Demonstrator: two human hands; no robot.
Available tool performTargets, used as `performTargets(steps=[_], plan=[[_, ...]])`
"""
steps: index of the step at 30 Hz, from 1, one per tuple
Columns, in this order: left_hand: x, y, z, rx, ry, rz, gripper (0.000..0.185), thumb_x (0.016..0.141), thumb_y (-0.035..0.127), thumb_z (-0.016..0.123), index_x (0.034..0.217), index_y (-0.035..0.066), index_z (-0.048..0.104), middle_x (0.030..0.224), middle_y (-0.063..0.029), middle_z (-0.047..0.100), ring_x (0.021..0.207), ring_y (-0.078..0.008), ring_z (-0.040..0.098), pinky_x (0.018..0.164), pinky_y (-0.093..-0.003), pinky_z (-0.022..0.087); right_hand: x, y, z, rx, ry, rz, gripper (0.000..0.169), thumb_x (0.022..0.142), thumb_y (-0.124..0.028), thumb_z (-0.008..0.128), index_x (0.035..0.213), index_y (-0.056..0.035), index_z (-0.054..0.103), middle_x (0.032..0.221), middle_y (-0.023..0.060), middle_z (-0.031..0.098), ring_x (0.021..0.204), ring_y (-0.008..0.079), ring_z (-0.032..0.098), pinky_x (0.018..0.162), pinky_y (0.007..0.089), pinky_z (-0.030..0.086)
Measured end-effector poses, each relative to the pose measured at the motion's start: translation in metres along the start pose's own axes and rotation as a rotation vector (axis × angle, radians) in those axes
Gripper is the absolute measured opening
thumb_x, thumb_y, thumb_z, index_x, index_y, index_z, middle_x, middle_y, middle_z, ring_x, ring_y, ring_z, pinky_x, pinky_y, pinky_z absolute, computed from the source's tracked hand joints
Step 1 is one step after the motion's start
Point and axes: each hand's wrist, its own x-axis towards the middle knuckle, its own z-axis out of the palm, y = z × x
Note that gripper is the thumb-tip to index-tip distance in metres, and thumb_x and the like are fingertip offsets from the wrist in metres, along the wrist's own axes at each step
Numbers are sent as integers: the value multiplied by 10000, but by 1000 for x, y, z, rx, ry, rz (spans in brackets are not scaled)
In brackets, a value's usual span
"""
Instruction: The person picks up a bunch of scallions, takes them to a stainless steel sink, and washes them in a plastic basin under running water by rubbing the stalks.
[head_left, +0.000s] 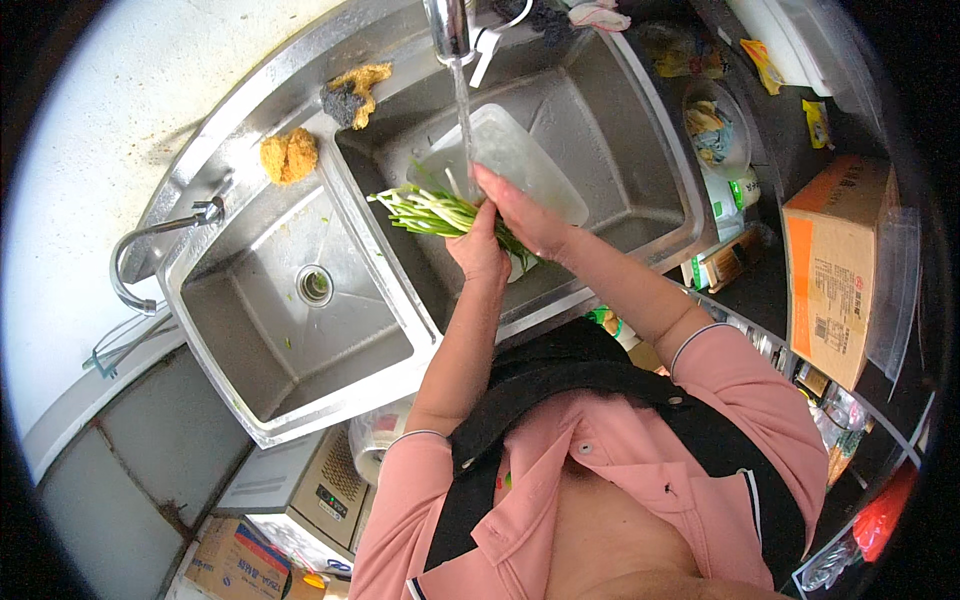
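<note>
My left hand (480, 251) is closed around a bunch of green onions (420, 210), their pale ends pointing left over the divider side of the right basin. Against the bunch lies my right hand (521, 214), its fingers stretched up into the running water; whether it grips any stalks is hard to tell. The water falls from a chrome faucet (451, 34) above. Beneath my hands, a translucent plastic tub (551, 180) holding water sits in the right steel basin (611, 150).
The left basin (337, 337) has green scraps around its drain (315, 286). A yellow sponge (289, 156) and a dark-and-yellow scrubber (356, 96) lie on the sink ledge. A second faucet (131, 247) curves at left. A cardboard box (832, 270) stands at right.
</note>
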Motion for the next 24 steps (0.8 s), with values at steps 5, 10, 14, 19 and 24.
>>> performTargets(steps=[5,10,14,19,24], plan=[[6,14,-20,-66,30,-118,251,704,-26,592,930,-5,485,813,-90,550,677,-196,562,610,-320,477,-1,-10,-17,62,22,-37,456,900,-329,311,1204,4,377,1232,110,415,1154,207,372,967,329,272],[-1,54,-27,-188,-28,-170,129,729,38,591,803,4,490,688,-94,537,634,-220,543,651,-355,468,60,-19,-76,156,278,20,298,831,-270,492,1018,-38,490,1042,88,527,931,207,529,736,326,455],[-23,91,-31,-256,-54,-98,153,733,40,603,820,52,477,696,-49,509,674,-171,511,686,-311,452,128,-36,-110,183,447,92,317,804,-233,513,1041,-25,476,1101,102,483,901,238,527,716,355,468],[-50,127,-50,-371,-141,-13,238,743,-40,545,899,108,442,746,-31,487,684,-143,481,683,-339,430,168,-76,-85,332,525,67,342,781,-132,473,1068,45,414,1054,206,470,918,336,500,855,503,412],[-62,136,-73,-386,-172,29,230,737,-33,533,887,111,434,731,-3,435,697,-125,440,729,-321,409,138,-96,-69,756,317,-3,421,837,-117,371,1160,140,288,1184,271,384,1103,382,403,953,465,342]])
